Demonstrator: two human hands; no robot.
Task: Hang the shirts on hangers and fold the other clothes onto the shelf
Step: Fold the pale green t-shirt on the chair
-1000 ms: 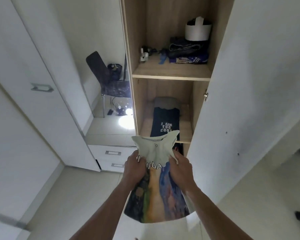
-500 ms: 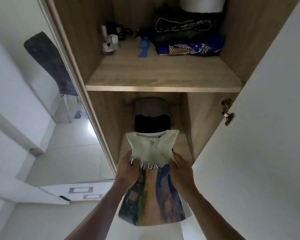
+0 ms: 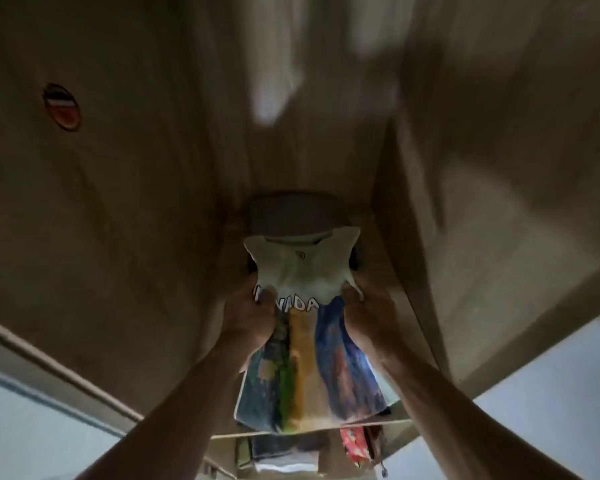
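Observation:
I hold a folded white top (image 3: 303,271) with a colourful print and white letters, stretched lengthwise inside a wooden wardrobe compartment. My left hand (image 3: 246,315) grips its left edge and my right hand (image 3: 368,315) grips its right edge, both near the lettering. The top lies over the shelf (image 3: 371,237), covering a dark garment of which only edges show. Behind it sits a folded grey-brown garment (image 3: 291,213) at the back of the shelf.
Wooden side walls (image 3: 118,202) close in on both sides, the left one with a round fitting (image 3: 62,107). Below the shelf edge, another level holds folded clothes (image 3: 284,452) and a red patterned item (image 3: 355,445). The white door (image 3: 551,393) stands at right.
I have leaned deep into the lower compartment, and both hands have carried the folded top forward over the dark shirt on the shelf. The upper shelf has left the view.

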